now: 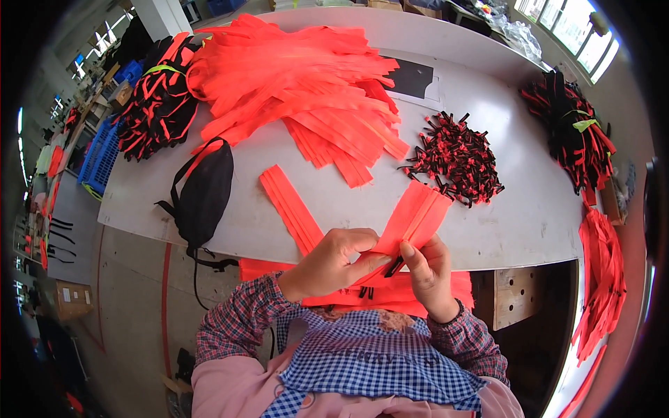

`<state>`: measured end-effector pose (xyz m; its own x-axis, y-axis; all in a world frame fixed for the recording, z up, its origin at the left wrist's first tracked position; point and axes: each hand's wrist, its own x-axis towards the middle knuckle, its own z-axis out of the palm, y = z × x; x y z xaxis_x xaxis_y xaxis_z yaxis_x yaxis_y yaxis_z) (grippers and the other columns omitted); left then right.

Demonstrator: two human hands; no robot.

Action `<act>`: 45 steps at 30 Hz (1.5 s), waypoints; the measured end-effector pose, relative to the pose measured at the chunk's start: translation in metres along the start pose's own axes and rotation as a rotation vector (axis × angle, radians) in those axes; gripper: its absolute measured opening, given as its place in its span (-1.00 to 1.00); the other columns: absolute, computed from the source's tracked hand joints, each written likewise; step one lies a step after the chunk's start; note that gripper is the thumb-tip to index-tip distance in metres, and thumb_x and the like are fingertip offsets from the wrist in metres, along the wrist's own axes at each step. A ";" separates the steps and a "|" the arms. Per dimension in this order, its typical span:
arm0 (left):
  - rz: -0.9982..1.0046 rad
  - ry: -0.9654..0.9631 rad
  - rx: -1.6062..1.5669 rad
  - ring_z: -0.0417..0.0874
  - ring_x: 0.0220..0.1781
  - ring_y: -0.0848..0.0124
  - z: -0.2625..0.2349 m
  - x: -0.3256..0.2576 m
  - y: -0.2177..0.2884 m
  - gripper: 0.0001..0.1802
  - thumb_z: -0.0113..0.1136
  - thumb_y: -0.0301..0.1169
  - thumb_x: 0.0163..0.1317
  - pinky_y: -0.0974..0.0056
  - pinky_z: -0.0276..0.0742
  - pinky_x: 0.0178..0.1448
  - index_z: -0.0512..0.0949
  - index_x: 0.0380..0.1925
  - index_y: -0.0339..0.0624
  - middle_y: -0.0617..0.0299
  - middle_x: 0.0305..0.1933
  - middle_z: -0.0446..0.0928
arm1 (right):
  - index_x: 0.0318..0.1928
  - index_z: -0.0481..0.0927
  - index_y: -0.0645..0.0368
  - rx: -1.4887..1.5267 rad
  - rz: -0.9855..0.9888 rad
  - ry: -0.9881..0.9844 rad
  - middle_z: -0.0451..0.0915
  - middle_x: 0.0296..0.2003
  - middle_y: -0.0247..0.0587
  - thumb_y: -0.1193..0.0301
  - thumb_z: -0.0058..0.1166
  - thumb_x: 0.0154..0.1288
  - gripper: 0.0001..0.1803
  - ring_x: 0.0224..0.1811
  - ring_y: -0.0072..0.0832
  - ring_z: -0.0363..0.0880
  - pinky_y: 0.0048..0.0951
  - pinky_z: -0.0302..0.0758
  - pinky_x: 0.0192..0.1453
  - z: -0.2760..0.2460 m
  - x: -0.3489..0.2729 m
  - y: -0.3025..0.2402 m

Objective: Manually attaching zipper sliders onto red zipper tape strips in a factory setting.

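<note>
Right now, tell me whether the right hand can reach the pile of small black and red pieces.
Probably yes: the pile lies beyond the right hand, and the way around the red strip it holds looks free on the right.

Strips (pixel 300 80) are bright orange-red; bag (pixel 207 195) is black; small pieces (pixel 460 164) show black with red. Apron (pixel 376 359) is blue-and-white check; sleeves (pixel 240 322), dark plaid; crate (pixel 101 157), blue.
</note>
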<state>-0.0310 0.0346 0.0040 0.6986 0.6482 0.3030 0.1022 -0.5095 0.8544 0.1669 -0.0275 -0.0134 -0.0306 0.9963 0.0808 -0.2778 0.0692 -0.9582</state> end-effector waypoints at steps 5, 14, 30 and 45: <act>-0.285 0.178 -0.539 0.42 -0.42 0.66 0.011 0.000 0.008 -0.78 0.25 -0.39 0.38 0.38 0.39 -0.39 0.60 -0.29 -0.38 0.29 -0.45 0.50 | 0.07 0.55 0.27 -0.119 -0.093 -0.105 0.63 -0.10 -0.34 0.48 0.20 0.41 -0.72 -0.09 -0.63 0.58 -0.53 0.53 0.03 0.003 0.002 -0.010; -0.139 0.195 -0.418 0.35 -0.47 0.66 0.015 0.002 0.006 -0.72 0.28 -0.29 0.37 0.37 0.29 -0.44 0.65 -0.32 -0.34 0.35 -0.56 0.42 | -0.04 0.67 0.22 0.122 0.054 -0.099 0.69 -0.14 -0.36 0.49 0.22 0.38 -0.82 -0.12 -0.66 0.59 -0.56 0.52 0.03 -0.002 0.003 -0.013; -0.356 -0.428 0.072 0.68 -0.23 0.06 -0.001 -0.023 -0.036 -0.44 0.41 -0.10 0.16 0.14 0.56 0.01 0.61 0.03 -0.29 -0.21 -0.17 0.65 | 0.03 0.60 0.13 0.288 -0.650 0.553 0.68 -0.11 -0.30 0.33 0.08 0.50 -0.78 -0.12 -0.57 0.65 -0.45 0.61 -0.01 -0.077 0.038 -0.077; -0.585 0.639 -0.302 0.66 -0.28 0.53 -0.186 -0.115 -0.060 -0.79 0.37 -0.48 0.20 0.38 0.59 -0.13 0.64 -0.19 -0.32 0.29 -0.26 0.67 | -0.49 0.62 0.33 -0.862 0.795 0.106 0.61 -0.61 -0.20 0.06 0.13 0.42 -0.46 -0.67 -0.55 0.53 -0.43 0.43 -0.63 -0.150 -0.076 0.032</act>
<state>-0.2491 0.0952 -0.0034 0.0604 0.9917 -0.1137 0.0638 0.1098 0.9919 0.3038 -0.0930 -0.0916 0.1890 0.7713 -0.6078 0.5255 -0.6023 -0.6009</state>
